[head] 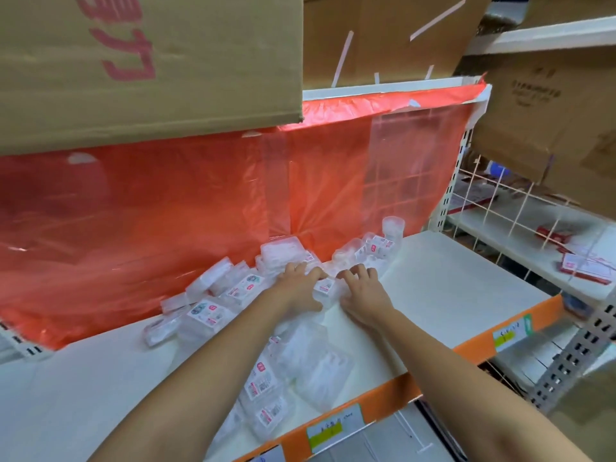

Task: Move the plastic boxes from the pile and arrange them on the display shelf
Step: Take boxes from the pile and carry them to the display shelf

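Both hands reach over the white shelf [433,271]. The left hand [300,288] and right hand [363,291], fingers curled, grip one clear plastic box [325,288] between them, beside the pile [233,291] against the red sheet [166,208].

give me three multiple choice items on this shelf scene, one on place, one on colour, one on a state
1. Where does the upright round clear container stand?
A. at the back of the shelf, against the plastic sheet
B. on the orange front edge
C. on the wire rack

2. What colour is the plastic sheet behind the boxes?
A. blue
B. red-orange
C. green

3. What are both hands doing?
A. hanging idle
B. lifting a cardboard carton
C. clasping a small clear box between them

Key: 1 A, it stands by the sheet at the rear. 2 B, the sheet is red-orange. 3 C, the left hand and right hand curl their fingers on the box.
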`<action>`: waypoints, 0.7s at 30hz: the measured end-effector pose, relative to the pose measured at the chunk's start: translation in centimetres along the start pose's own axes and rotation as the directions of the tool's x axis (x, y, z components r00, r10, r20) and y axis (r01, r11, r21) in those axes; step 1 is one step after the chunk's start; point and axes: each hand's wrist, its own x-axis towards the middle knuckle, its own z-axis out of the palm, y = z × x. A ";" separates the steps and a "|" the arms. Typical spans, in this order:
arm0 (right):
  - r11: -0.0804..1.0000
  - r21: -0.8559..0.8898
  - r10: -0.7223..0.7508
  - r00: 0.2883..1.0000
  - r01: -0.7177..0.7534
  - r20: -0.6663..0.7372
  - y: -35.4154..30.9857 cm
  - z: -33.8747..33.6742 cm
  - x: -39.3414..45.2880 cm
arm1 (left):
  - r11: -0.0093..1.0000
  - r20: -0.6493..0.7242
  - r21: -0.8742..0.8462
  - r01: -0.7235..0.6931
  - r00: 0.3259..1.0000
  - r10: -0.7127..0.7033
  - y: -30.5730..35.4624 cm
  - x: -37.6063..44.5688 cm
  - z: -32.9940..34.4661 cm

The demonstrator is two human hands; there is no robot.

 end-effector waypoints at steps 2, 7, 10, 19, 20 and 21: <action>0.999 0.049 0.003 1.000 -0.003 -0.018 -0.1 0.3 -0.1 | 1.000 -0.019 -0.022 -0.001 1.000 0.001 0.1 -0.1 0.1; 0.989 0.136 0.054 0.998 -0.050 -0.025 0.4 -0.3 -0.2 | 0.997 -0.048 -0.076 0.013 0.999 -0.017 -0.1 -0.4 -0.2; 0.972 0.224 0.078 0.996 -0.068 -0.036 0.9 -1.3 -0.6 | 0.995 -0.055 -0.088 0.040 0.997 -0.045 -0.3 -0.6 -0.5; 0.642 0.748 0.328 0.942 -0.168 -0.069 0.7 -7.0 -1.6 | 0.934 -0.236 -0.357 0.032 0.964 -0.123 -0.6 -2.3 -2.0; 0.571 0.804 0.335 0.941 -0.163 -0.048 0.6 -7.4 -1.9 | 0.915 -0.244 -0.403 0.030 0.960 -0.140 -0.6 -2.7 -2.2; 0.506 0.849 0.336 0.941 -0.156 -0.027 0.4 -7.8 -2.2 | 0.899 -0.249 -0.436 0.031 0.956 -0.154 -0.6 -3.2 -2.3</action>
